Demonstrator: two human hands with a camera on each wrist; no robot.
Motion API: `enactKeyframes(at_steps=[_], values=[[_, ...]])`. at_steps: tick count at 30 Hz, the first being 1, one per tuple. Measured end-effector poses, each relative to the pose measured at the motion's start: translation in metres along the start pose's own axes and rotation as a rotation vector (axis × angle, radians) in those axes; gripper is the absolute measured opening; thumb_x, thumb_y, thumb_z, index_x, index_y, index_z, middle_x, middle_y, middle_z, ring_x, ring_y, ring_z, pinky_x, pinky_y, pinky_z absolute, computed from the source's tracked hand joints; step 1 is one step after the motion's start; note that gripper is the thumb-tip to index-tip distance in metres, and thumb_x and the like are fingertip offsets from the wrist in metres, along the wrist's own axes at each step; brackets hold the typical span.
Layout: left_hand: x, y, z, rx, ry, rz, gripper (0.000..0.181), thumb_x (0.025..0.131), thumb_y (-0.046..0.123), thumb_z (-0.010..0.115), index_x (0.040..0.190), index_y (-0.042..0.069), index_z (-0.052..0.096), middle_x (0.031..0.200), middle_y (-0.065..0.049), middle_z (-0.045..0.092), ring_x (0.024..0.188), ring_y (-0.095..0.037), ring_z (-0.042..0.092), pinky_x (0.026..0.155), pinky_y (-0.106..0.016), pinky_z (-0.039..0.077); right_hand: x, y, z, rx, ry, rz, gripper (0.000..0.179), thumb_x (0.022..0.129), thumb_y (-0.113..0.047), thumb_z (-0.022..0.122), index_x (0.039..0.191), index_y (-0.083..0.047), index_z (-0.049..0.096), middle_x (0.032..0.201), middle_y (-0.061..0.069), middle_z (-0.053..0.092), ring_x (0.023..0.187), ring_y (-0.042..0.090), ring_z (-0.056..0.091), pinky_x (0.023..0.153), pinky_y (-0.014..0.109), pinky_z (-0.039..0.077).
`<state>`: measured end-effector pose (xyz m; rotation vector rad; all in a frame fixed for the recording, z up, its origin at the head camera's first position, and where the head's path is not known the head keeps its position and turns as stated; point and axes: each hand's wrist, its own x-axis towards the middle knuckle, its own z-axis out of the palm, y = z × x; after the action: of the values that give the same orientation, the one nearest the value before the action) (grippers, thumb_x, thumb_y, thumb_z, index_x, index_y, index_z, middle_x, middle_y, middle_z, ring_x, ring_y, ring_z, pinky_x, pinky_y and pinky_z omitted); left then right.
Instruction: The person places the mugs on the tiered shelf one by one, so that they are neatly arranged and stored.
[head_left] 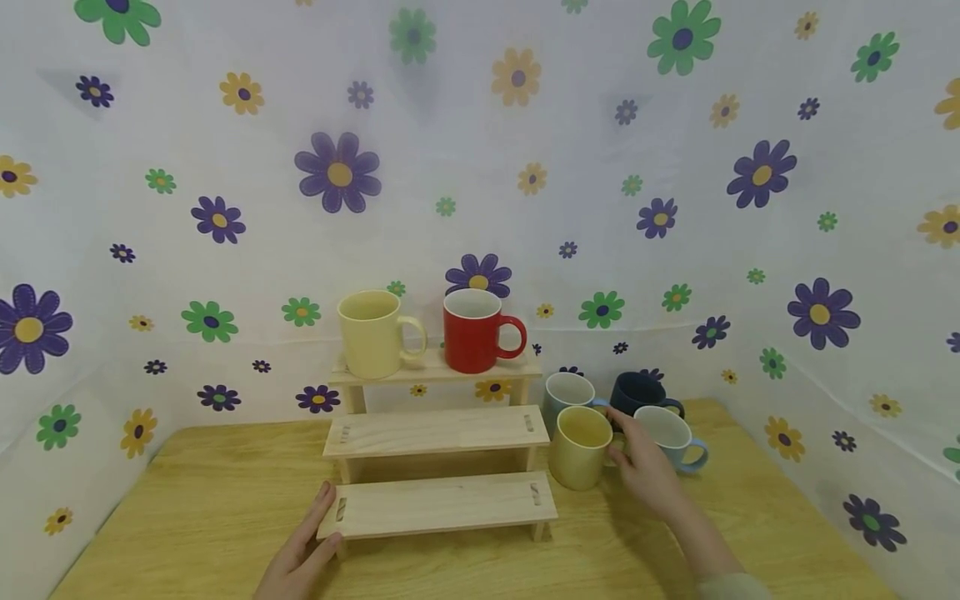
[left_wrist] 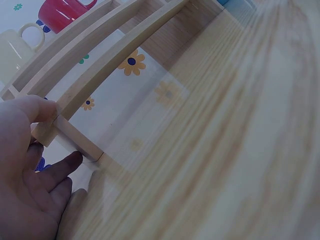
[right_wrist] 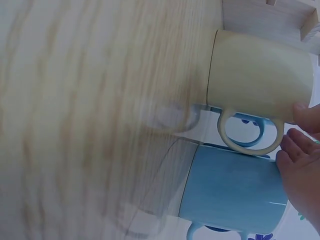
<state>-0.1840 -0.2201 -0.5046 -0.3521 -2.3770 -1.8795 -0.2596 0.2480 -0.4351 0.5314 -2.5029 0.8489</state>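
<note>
At the left end of the wooden step rack, my left hand grips the lowest step. In the left wrist view, that hand's thumb lies on the step, with fingers below beside the rack's leg. My right hand is at the handle of a pale yellow mug standing right of the rack. The right wrist view shows the thumb touching the mug near its rim, the fingers extended by the handle. A cream mug and a red mug stand on the top step.
Behind the pale yellow mug stands a light blue mug. A dark navy mug and another light blue mug are close by the right hand. Flower-printed cloth surrounds the wooden table.
</note>
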Motion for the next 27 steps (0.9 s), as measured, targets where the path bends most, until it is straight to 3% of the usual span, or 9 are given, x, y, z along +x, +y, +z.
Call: enactKeyframes(at_steps=[7,19,27], values=[[0.0,0.001,0.001,0.02,0.016,0.002,0.06,0.097,0.021,0.055,0.148,0.001,0.03,0.156,-0.022,0.009,0.123,0.025,0.016,0.094,0.0,0.019,0.001,0.004,0.002,-0.01,-0.057,0.053,0.056,0.086,0.012,0.06,0.136,0.013,0.034,0.125,0.033,0.047,0.119,0.047,0.045,0.097,0.059,0.037],[0.0,-0.002,0.001,0.018,0.017,0.03,0.058,0.097,0.018,0.055,0.147,-0.001,0.031,0.155,-0.024,0.01,0.123,0.025,0.016,0.094,0.0,0.019,-0.004,-0.003,0.0,-0.013,-0.02,0.048,0.051,0.085,0.012,0.063,0.13,0.016,0.04,0.119,0.031,0.053,0.112,0.046,0.05,0.093,0.058,0.041],[0.0,-0.002,0.001,0.021,0.022,0.031,0.059,0.097,0.019,0.055,0.147,-0.001,0.031,0.155,-0.023,0.011,0.123,0.025,0.017,0.094,0.0,0.02,-0.012,-0.006,-0.003,0.019,-0.024,0.091,0.054,0.085,0.006,0.066,0.132,0.014,0.04,0.122,0.029,0.053,0.113,0.044,0.051,0.093,0.057,0.042]])
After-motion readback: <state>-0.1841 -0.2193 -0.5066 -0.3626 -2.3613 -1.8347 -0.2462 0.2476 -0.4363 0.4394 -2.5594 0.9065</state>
